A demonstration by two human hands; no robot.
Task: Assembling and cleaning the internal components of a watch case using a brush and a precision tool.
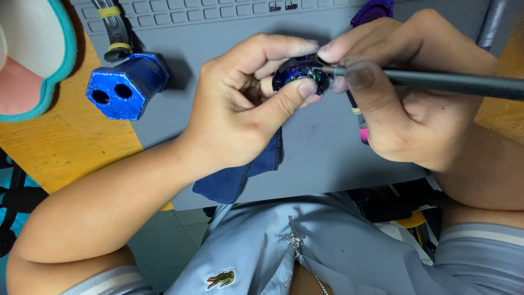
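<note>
Grey matting [327, 158] covers most of the counter [82, 142], whose orange-yellow wood shows bare at 9 o'clock. Along the mat's far edge, at 12 o'clock, runs a strip of small moulded compartments [207, 11].

Over the mat's middle, the left hand [240, 109] is curled around a small round dark part [299, 74], which looks like a watch body with a glimpse of blue and green inside; I cannot make out more. Thumb and forefinger pinch its rim, the other fingers folded beneath. A scrap of dark blue cloth [240, 175] hangs below that hand toward 6 o'clock.

The right hand [398, 93] is closed on a thin black tool [447, 82], gripped like a pen between thumb and forefinger. The tool's long axis lies almost level, its handle running off toward 3 o'clock and its tip pointing toward 9 o'clock, touching the rim of the round part on the 3 o'clock side. So the part sits directly at 9 o'clock from the right hand, and both hands are pressed close together around it, fingertips nearly meeting.

At 10 o'clock stands a blue hexagonal block [125, 84] with 2 round holes in its face, a black strap [114, 30] with yellow bands behind it. A teal-rimmed dish [33, 54] fills the 10 o'clock corner. Something purple [374, 11] peeks out at 1 o'clock.
</note>
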